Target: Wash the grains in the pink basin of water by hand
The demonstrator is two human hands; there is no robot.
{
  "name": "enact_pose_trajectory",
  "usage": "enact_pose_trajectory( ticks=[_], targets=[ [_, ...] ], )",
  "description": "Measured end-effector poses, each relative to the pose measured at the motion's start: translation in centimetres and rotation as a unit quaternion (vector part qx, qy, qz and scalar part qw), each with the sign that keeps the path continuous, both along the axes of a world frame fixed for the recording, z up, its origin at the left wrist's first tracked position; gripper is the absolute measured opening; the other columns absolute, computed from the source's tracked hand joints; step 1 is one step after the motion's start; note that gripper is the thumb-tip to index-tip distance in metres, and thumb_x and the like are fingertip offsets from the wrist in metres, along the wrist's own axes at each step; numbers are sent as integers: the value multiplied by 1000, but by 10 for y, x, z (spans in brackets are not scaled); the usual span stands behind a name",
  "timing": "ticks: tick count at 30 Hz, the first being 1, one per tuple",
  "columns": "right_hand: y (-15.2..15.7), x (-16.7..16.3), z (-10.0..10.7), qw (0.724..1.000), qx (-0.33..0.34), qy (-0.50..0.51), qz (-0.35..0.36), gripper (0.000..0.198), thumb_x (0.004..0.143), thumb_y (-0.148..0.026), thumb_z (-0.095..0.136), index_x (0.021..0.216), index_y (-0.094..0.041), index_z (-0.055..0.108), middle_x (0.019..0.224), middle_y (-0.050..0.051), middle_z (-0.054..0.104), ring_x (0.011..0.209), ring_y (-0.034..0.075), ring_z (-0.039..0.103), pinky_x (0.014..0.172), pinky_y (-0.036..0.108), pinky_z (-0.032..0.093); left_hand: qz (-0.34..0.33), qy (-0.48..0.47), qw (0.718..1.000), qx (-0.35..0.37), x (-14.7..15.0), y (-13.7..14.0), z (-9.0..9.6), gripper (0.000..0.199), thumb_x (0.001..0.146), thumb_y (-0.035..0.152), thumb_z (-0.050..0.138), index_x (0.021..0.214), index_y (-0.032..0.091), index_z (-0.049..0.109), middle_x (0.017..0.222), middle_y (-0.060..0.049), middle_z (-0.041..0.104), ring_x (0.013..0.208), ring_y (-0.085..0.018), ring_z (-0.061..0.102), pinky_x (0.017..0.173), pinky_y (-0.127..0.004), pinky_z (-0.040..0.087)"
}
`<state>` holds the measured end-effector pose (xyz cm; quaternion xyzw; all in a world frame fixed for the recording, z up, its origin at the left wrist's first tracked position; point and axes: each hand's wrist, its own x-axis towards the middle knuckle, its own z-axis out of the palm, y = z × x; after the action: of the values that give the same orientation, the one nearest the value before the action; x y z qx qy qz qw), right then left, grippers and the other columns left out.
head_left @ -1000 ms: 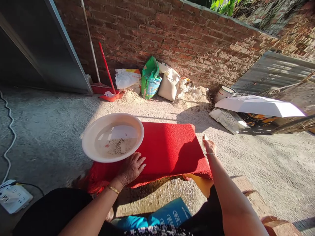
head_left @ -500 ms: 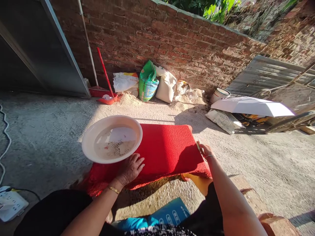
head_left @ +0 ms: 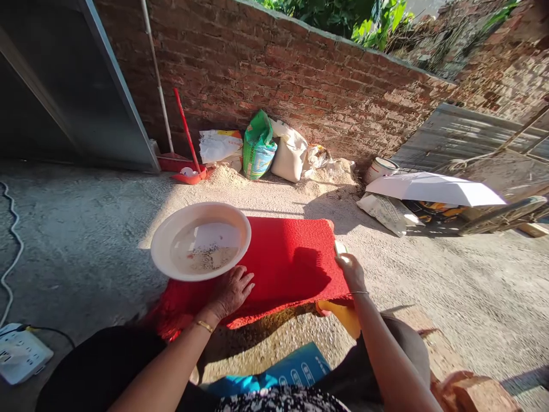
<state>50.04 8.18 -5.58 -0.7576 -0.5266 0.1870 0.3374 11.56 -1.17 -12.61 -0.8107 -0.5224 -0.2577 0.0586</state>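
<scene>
A red, fleecy cloth (head_left: 283,240) lies draped over a low support in front of me. On its left part stands a wide white basin (head_left: 160,252) with clear water and dark specks at the bottom. My left hand (head_left: 231,290) rests flat on the cloth just below the basin's rim, fingers a little apart, holding nothing. At the cloth's right edge my right hand (head_left: 352,272) grips a small pale brush (head_left: 340,248). Its shadow on the cloth has a toothed edge; the bristles themselves are mostly hidden.
Along the brick wall (head_left: 223,68) stand a green sack (head_left: 259,146), a white sack (head_left: 290,154) and a red dustpan (head_left: 189,176). A white umbrella (head_left: 433,187) lies at right. A power strip (head_left: 23,352) sits at lower left, a blue bag (head_left: 295,366) between my legs.
My right hand has moved left with the brush, from beyond the cloth's right edge to just over it. My left hand stays on the cloth. The view has shifted slightly.
</scene>
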Motion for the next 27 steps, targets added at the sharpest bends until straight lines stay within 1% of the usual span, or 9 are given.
enact_pose_trajectory(
  ticks=[3, 6, 8, 11, 13, 16, 20, 24, 27],
  targets=[
    [-4, -84, -13, 992, 11, -17, 125, 38, 75, -44, 65, 105, -21, 69, 92, 5, 59, 77, 18, 58, 74, 30, 47, 0, 8, 1000, -3, -1, 0, 1, 26, 95, 31, 51, 111, 19, 67, 109, -12, 60, 104, -26, 55, 92, -45, 49],
    [-13, -162, -22, 972, 11, -68, 226, 33, 80, -40, 65, 110, -26, 68, 100, 5, 54, 81, 16, 58, 76, 28, 46, 0, 6, 1000, -8, -1, 0, 2, 28, 96, 32, 50, 111, 17, 67, 108, -12, 60, 102, -26, 56, 91, -43, 50],
    [-18, -195, -25, 954, 16, -111, 279, 36, 82, -41, 66, 115, -28, 66, 104, 5, 54, 88, 17, 58, 80, 28, 45, -2, 1, 1000, -10, -2, 0, 3, 28, 96, 33, 49, 111, 17, 67, 108, -12, 60, 103, -26, 56, 92, -43, 50],
    [-18, -211, -26, 933, 15, -168, 319, 39, 82, -43, 67, 118, -29, 65, 107, 7, 54, 95, 20, 57, 85, 30, 44, -2, -5, 1000, -16, -2, 1, 3, 28, 97, 33, 49, 111, 18, 67, 108, -11, 61, 103, -26, 56, 92, -43, 49],
    [-14, -200, -26, 933, -2, -190, 305, 39, 83, -43, 66, 119, -29, 65, 109, 7, 55, 95, 20, 57, 85, 31, 43, 0, -9, 1000, -17, -1, 1, 2, 27, 96, 32, 49, 110, 18, 67, 109, -11, 61, 104, -26, 56, 93, -44, 49],
    [-4, -163, -26, 946, -33, -205, 248, 39, 85, -43, 64, 121, -29, 64, 108, 7, 55, 91, 18, 57, 83, 30, 43, -4, -19, 1000, -15, -2, 1, 1, 25, 96, 30, 50, 110, 18, 67, 111, -11, 61, 107, -27, 55, 95, -45, 48],
    [10, -92, -22, 962, -60, -219, 153, 38, 85, -42, 63, 120, -27, 65, 105, 7, 55, 87, 17, 57, 81, 29, 42, -11, -22, 1000, -13, -3, 1, 1, 26, 96, 31, 49, 112, 19, 66, 110, -11, 62, 104, -26, 56, 94, -46, 49],
    [14, -13, -22, 979, -90, -179, 41, 41, 83, -45, 62, 119, -25, 66, 100, 7, 56, 78, 16, 55, 76, 31, 43, -11, -29, 999, -8, -4, 1, 0, 26, 96, 31, 49, 112, 20, 66, 109, -11, 62, 104, -26, 56, 93, -47, 50],
    [8, 36, -27, 988, -68, -135, -30, 46, 81, -50, 59, 114, -20, 69, 90, 6, 57, 70, 16, 54, 71, 32, 43, -9, -29, 1000, -7, -4, 2, -2, 25, 96, 31, 50, 111, 21, 67, 108, -11, 62, 104, -26, 56, 92, -46, 50]
  ],
)
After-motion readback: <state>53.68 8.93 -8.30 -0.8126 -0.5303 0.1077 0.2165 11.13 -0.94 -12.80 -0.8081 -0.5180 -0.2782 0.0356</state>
